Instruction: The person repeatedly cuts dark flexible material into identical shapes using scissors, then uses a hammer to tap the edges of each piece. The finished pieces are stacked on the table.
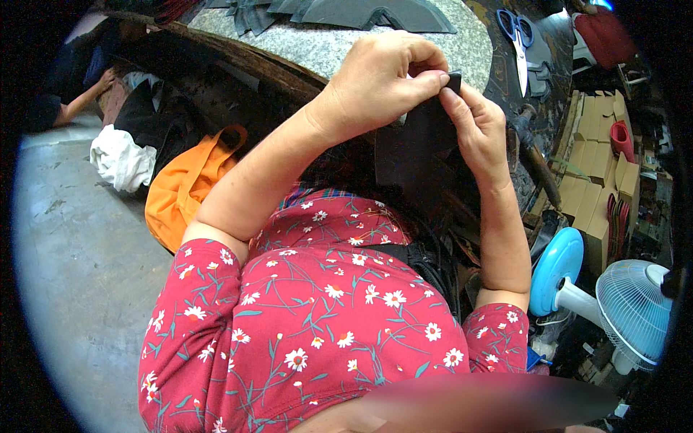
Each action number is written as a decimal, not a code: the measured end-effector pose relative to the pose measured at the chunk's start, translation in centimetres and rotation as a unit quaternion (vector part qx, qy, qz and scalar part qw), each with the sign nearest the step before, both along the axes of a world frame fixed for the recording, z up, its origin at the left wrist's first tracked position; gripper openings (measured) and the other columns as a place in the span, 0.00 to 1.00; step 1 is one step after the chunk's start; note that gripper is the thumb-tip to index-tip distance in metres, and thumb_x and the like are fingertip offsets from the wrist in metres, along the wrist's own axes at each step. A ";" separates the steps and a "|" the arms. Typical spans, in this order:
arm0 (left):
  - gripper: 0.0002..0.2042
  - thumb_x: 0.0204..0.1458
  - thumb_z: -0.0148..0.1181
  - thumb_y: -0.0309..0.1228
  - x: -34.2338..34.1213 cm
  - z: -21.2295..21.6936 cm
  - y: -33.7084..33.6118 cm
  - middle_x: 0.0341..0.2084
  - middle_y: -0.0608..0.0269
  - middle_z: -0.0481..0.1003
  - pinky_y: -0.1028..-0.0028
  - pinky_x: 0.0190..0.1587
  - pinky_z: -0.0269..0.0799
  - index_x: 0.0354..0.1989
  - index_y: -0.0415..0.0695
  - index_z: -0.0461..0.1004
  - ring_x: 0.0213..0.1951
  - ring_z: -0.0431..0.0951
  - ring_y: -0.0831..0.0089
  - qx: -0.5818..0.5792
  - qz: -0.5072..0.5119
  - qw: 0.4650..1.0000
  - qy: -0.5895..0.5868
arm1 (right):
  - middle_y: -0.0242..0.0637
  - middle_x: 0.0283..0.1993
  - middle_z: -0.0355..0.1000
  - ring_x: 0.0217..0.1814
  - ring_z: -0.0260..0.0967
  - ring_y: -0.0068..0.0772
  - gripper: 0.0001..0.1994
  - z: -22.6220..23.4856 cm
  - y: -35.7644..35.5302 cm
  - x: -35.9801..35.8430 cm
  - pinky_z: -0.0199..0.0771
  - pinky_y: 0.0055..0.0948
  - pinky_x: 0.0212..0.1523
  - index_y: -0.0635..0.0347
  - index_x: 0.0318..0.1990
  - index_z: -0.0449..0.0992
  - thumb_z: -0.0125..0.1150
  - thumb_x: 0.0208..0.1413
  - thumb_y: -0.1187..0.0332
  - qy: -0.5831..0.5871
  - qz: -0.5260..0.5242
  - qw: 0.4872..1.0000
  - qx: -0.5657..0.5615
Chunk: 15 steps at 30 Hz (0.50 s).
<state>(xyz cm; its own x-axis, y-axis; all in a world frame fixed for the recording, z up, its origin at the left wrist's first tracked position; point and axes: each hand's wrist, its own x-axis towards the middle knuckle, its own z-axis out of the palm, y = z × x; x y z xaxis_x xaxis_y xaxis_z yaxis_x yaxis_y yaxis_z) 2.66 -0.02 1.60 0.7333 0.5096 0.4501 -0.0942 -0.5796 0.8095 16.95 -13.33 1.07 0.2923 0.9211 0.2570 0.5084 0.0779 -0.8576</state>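
A dark, flat sheet piece (415,148) hangs below my hands, its upper edge folded or curled at a small black tip. My left hand (386,79) pinches that edge between thumb and fingers. On its other side, my right hand (478,130) grips the same piece, thumb pressed against it. I cannot tell whether it is leather or rubber. Just beyond the hands lies a pale speckled stone slab (469,47). Several dark grey cut pieces (368,14) overlap along its far side. Scissors with blue handles (518,50) rest on the dark bench to the right of the slab.
A hammer-like tool (535,155) lies right of my right hand. Cardboard boxes (592,162), a red roll (621,141) and a blue fan (632,310) stand at right. An orange bag (184,191) and white cloth (123,159) are at left, near another person's arm (83,101).
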 end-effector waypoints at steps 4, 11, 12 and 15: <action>0.07 0.54 0.64 0.29 0.3 -0.2 0.4 0.28 0.63 0.77 0.77 0.33 0.72 0.37 0.39 0.80 0.30 0.76 0.78 -0.102 -0.055 0.993 -0.003 | 0.34 0.30 0.76 0.33 0.70 0.17 0.12 0.1 0.0 0.0 0.71 0.24 0.36 0.63 0.46 0.79 0.59 0.65 0.64 -0.029 0.016 0.999 -0.026; 0.08 0.53 0.63 0.28 0.1 0.4 0.2 0.27 0.62 0.76 0.76 0.34 0.71 0.35 0.35 0.78 0.31 0.75 0.78 0.116 0.002 0.993 -0.028 | 0.39 0.27 0.73 0.29 0.72 0.27 0.10 0.1 0.2 0.0 0.72 0.29 0.34 0.62 0.44 0.79 0.60 0.63 0.65 -0.088 0.007 0.996 0.011; 0.08 0.53 0.63 0.28 0.2 0.4 0.3 0.27 0.62 0.76 0.75 0.34 0.71 0.35 0.35 0.78 0.31 0.75 0.78 0.087 -0.013 0.996 -0.015 | 0.40 0.27 0.73 0.29 0.72 0.28 0.10 0.2 0.2 0.1 0.72 0.29 0.34 0.62 0.44 0.80 0.60 0.62 0.65 -0.098 0.021 0.995 0.008; 0.09 0.53 0.61 0.30 0.9 0.2 0.6 0.27 0.63 0.76 0.76 0.37 0.71 0.34 0.36 0.78 0.32 0.75 0.79 -0.061 -0.100 0.993 0.027 | 0.40 0.29 0.74 0.30 0.72 0.28 0.10 0.4 0.1 0.3 0.72 0.27 0.34 0.62 0.44 0.80 0.61 0.62 0.66 -0.122 0.058 0.990 -0.024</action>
